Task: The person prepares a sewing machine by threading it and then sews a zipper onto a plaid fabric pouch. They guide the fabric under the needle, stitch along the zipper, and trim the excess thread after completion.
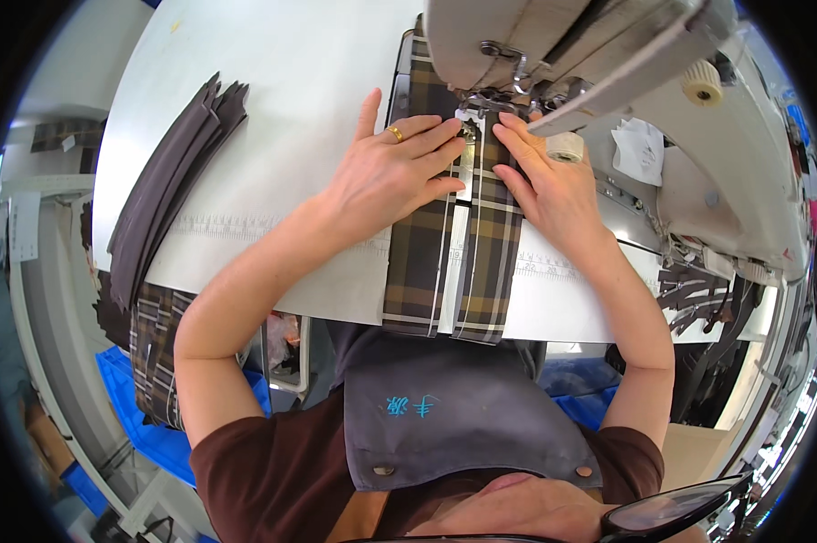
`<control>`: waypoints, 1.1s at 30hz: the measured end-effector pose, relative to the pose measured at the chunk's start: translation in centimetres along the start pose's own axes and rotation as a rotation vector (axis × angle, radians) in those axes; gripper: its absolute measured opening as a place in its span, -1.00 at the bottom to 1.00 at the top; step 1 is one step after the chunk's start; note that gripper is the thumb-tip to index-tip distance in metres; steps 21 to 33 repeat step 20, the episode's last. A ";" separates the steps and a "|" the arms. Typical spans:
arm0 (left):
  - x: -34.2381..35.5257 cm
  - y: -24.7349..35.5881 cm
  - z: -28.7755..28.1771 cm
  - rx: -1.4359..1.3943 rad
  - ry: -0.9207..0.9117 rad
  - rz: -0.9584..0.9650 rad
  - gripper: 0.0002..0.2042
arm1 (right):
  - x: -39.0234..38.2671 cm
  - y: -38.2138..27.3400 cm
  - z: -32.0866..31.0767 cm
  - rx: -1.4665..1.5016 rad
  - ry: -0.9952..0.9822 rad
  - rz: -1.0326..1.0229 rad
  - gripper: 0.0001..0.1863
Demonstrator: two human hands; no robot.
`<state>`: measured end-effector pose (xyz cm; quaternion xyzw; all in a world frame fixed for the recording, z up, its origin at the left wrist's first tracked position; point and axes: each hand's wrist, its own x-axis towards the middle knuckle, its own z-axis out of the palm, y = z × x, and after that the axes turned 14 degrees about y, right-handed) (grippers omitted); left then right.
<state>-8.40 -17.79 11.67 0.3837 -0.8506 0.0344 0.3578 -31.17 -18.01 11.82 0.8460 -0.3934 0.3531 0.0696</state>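
Observation:
Two brown-and-black plaid fabric strips lie side by side on the table, the left strip wider than the right strip, with a narrow gap between them. They run under the sewing machine near its presser foot. My left hand, a ring on one finger, rests flat on the left strip with fingers stretched toward the gap. On the right strip, the fingertips of my right hand press down just before the presser foot, fingers extended. Neither hand grips anything. The needle point cannot be made out.
A stack of dark fabric strips lies on the white table at the left. Below it, plaid pieces hang over a blue bin. A white paper is on the machine's right side; dark strips lie at the right edge.

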 end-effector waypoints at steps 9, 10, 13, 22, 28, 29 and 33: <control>0.2 -0.4 0.4 0.049 0.026 0.010 -0.74 | -5.4 -3.5 -7.0 0.078 0.165 0.077 -0.61; 0.1 -0.3 0.3 0.049 0.021 -0.001 -0.74 | -7.1 -3.3 -8.8 -0.031 0.135 0.153 -0.62; 0.5 0.0 0.3 0.049 -0.002 -0.011 -0.76 | -12.7 -0.1 -15.7 -0.373 0.088 0.411 -0.69; 0.9 0.6 0.2 0.022 -0.022 -0.027 -0.79 | -18.6 11.5 -20.6 -0.426 0.058 0.751 -0.78; 0.9 0.6 0.2 0.022 -0.022 -0.027 -0.79 | -18.6 11.5 -20.6 -0.426 0.058 0.751 -0.78; 0.9 0.6 0.2 0.022 -0.022 -0.027 -0.79 | -18.6 11.5 -20.6 -0.426 0.058 0.751 -0.78; 0.9 0.6 0.2 0.022 -0.022 -0.027 -0.79 | -18.6 11.5 -20.6 -0.426 0.058 0.751 -0.78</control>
